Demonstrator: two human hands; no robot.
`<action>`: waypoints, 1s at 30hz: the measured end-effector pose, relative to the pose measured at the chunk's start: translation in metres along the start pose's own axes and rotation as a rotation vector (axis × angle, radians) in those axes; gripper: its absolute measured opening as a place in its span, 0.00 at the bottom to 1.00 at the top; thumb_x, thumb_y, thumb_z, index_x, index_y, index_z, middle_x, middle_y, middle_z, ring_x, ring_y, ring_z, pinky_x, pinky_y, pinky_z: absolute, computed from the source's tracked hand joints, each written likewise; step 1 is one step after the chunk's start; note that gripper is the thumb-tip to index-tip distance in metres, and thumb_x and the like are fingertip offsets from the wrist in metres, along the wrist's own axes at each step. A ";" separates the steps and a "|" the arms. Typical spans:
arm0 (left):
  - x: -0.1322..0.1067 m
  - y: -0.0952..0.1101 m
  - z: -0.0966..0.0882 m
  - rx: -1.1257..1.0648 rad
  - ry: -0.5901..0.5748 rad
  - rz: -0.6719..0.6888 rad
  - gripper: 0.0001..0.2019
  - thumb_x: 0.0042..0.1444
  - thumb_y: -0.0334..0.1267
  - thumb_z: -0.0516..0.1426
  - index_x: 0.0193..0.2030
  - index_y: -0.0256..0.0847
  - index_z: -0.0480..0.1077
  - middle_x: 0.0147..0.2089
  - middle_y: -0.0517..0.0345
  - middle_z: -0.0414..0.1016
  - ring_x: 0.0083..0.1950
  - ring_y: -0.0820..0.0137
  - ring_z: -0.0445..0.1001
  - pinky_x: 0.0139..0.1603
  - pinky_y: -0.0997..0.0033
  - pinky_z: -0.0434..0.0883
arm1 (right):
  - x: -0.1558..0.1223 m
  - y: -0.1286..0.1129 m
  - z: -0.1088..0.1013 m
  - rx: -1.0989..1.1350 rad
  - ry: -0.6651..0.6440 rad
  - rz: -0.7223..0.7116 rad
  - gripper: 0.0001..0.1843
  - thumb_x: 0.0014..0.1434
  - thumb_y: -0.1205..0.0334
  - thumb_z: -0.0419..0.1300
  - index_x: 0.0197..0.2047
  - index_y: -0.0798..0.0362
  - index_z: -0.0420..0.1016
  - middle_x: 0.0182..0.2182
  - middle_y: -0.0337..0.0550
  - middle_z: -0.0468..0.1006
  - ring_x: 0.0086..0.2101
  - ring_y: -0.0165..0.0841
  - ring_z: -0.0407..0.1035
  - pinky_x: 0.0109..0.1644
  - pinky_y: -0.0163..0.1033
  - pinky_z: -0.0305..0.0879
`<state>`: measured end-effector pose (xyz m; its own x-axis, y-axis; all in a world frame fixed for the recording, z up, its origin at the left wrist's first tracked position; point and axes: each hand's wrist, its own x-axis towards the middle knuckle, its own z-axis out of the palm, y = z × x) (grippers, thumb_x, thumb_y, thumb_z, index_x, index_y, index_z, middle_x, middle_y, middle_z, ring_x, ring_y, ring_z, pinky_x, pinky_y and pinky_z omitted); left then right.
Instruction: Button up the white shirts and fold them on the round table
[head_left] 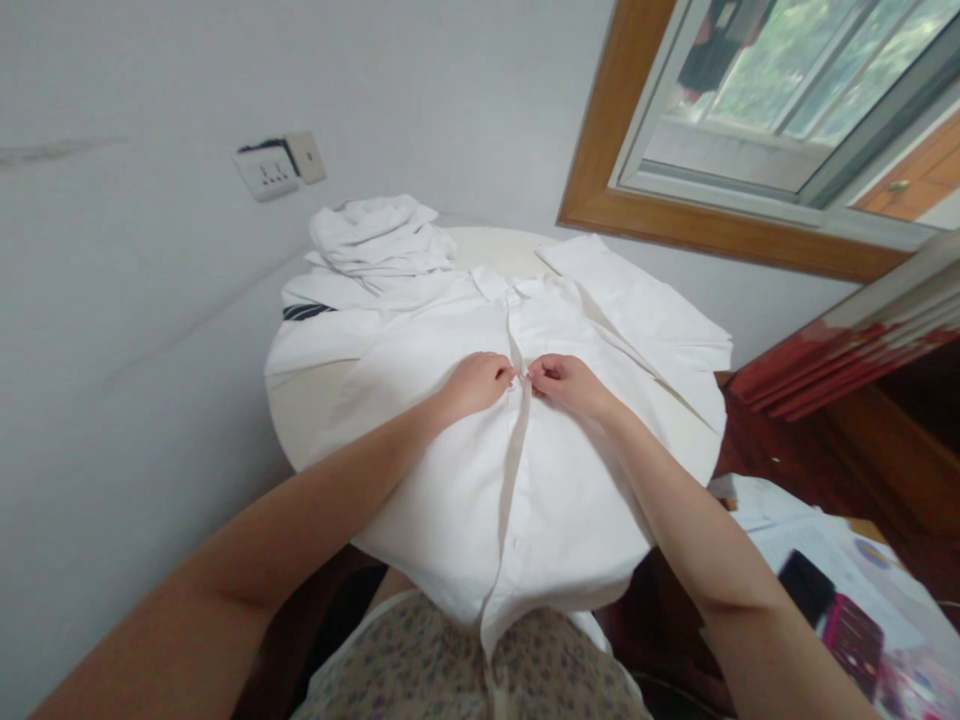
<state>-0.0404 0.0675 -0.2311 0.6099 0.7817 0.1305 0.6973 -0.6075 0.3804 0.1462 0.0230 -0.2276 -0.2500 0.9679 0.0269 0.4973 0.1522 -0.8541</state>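
Observation:
A white button-up shirt [450,480] lies front side up on a round table, its collar toward the wall and its hem hanging over the near edge. My left hand [480,383] pinches one edge of the front opening about midway down. Close beside it, my right hand [562,382] pinches the facing edge. The fingertips nearly meet at the placket; any button between them is too small to make out. Below the hands the front edges hang loose. One sleeve [637,300] spreads out to the right.
Folded white cloth [375,235] is piled at the table's back left, near a dark striped piece [307,312]. The round table [300,415] stands against the wall, below a socket [266,172]. At lower right, a side table bears papers, a black phone [806,585] and a pink-edged device [853,640].

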 end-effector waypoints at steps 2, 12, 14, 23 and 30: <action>0.001 -0.001 -0.001 -0.040 -0.002 -0.013 0.16 0.62 0.37 0.48 0.31 0.39 0.76 0.35 0.54 0.79 0.40 0.67 0.75 0.45 0.70 0.68 | -0.001 -0.004 0.002 0.007 0.028 0.003 0.11 0.52 0.57 0.54 0.32 0.55 0.71 0.24 0.37 0.72 0.26 0.27 0.64 0.31 0.31 0.59; -0.001 -0.002 0.005 0.058 0.048 -0.005 0.15 0.60 0.36 0.49 0.32 0.40 0.77 0.37 0.53 0.79 0.42 0.65 0.75 0.49 0.66 0.68 | -0.004 -0.012 0.007 -0.042 0.114 -0.049 0.11 0.52 0.57 0.54 0.32 0.55 0.72 0.25 0.37 0.72 0.26 0.27 0.63 0.31 0.31 0.58; 0.000 -0.003 0.005 0.069 0.056 -0.008 0.15 0.61 0.37 0.49 0.33 0.40 0.77 0.37 0.53 0.79 0.42 0.65 0.75 0.50 0.66 0.68 | -0.004 -0.012 0.009 -0.092 0.092 -0.036 0.11 0.52 0.57 0.54 0.31 0.55 0.72 0.24 0.37 0.72 0.26 0.27 0.63 0.31 0.31 0.58; 0.001 -0.002 0.001 -0.008 0.068 -0.038 0.17 0.63 0.39 0.48 0.33 0.39 0.77 0.36 0.51 0.79 0.41 0.66 0.76 0.47 0.69 0.68 | -0.003 -0.009 0.011 -0.176 0.071 -0.016 0.10 0.52 0.60 0.53 0.29 0.56 0.72 0.23 0.36 0.70 0.25 0.26 0.61 0.30 0.31 0.55; -0.002 0.001 0.002 0.040 0.079 -0.061 0.17 0.62 0.41 0.49 0.32 0.40 0.77 0.36 0.52 0.80 0.41 0.66 0.75 0.46 0.69 0.68 | -0.001 -0.005 0.014 -0.162 0.101 0.002 0.11 0.53 0.58 0.54 0.28 0.55 0.72 0.22 0.35 0.70 0.24 0.26 0.60 0.29 0.31 0.55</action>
<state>-0.0401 0.0648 -0.2331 0.5350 0.8253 0.1807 0.7479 -0.5621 0.3531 0.1326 0.0183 -0.2307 -0.1683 0.9821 0.0847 0.6270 0.1729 -0.7596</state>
